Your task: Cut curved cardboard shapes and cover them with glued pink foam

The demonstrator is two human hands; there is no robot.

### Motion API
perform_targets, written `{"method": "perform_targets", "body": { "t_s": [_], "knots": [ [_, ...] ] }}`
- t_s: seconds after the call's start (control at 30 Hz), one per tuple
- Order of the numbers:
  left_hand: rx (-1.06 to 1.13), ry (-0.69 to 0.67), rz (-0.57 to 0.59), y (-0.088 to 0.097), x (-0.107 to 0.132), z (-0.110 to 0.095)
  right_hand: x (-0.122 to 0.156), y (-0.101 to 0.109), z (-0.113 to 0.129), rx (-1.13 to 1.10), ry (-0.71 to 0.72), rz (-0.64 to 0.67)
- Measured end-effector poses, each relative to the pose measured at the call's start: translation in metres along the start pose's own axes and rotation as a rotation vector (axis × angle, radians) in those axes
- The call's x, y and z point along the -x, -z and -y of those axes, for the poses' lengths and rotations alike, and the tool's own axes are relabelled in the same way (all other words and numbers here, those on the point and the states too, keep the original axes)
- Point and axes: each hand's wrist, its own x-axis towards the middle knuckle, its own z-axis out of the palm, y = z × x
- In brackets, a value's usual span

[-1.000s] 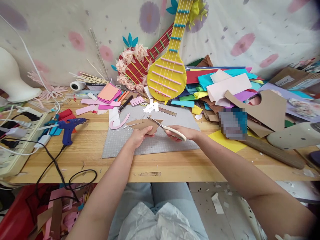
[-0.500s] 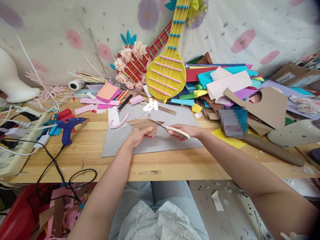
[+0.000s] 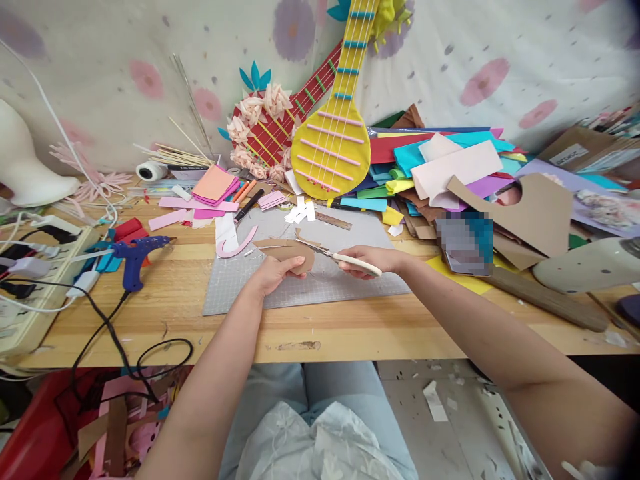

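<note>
My left hand (image 3: 278, 272) pinches a piece of brown cardboard (image 3: 293, 252), with the thumb on top of it. Its visible right edge is rounded. My right hand (image 3: 367, 260) is closed around the white handles of a pair of scissors (image 3: 357, 262). The blades point left and reach the cardboard's upper right edge. A thin cardboard offcut (image 3: 306, 237) lies by the blade tips. Below both hands is a grey cutting mat (image 3: 240, 293). A curved pink strip (image 3: 239, 247) rests on it, left of the cardboard.
A blue glue gun (image 3: 136, 260) and a power strip (image 3: 45, 287) with cables occupy the left side. At the back lean a yellow paper lute (image 3: 331, 150) and a red one (image 3: 267, 137). Coloured sheets (image 3: 455, 167) and cut cardboard (image 3: 537, 213) are heaped on the right.
At the cardboard's right side, a pointed corner has come away and now shows as a loose strip near the blades. Both hands keep nearly the same position.
</note>
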Motion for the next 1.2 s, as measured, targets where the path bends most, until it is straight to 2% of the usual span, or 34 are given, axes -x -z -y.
{"method": "perform_targets", "body": {
  "t_s": [0.6,0.83,0.97,1.2],
  "knots": [
    [-0.003,0.016,0.027,0.001,0.0,0.001,0.003,0.005,-0.001,0.135,0.009,-0.021],
    [-0.017,0.023,0.054,0.002,0.001,0.002,0.005,0.008,0.001,0.198,0.076,0.016],
    [-0.027,0.015,0.066,0.001,0.002,0.001,0.002,0.006,0.005,0.259,0.071,0.024],
    [-0.027,0.01,0.05,0.0,0.002,0.001,-0.007,0.002,0.004,0.235,0.061,0.022]
  ]
}}
